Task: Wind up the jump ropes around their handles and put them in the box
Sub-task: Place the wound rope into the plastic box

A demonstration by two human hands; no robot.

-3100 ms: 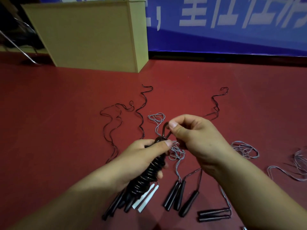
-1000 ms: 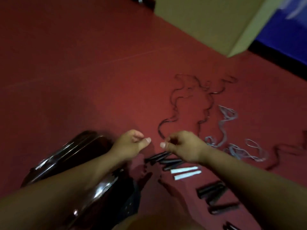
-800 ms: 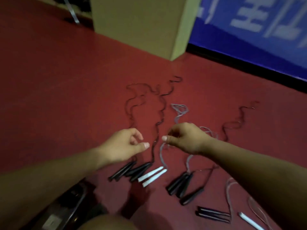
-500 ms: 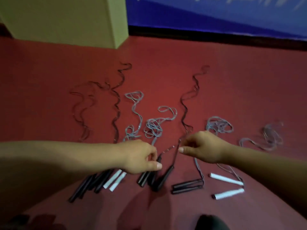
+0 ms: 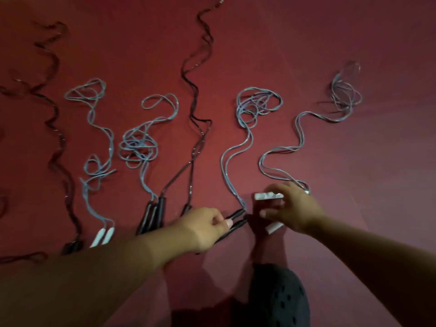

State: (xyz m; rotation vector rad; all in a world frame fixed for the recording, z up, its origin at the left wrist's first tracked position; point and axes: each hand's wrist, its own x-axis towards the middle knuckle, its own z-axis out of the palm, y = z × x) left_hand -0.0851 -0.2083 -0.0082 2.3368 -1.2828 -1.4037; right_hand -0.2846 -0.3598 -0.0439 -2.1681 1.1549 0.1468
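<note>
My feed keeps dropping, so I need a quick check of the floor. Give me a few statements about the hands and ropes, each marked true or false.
1. The right hand is on the white handles. True.
2. The left hand holds a fully wound rope. False: it is at a pair of black handles lying on the red floor, and their grey rope is still spread out.
3. The box is beside the ropes. False: no box is in view.
4. Several ropes lie unwound on the floor. True.
5. All handles in view are black. False: another white pair lies at the left.
</note>
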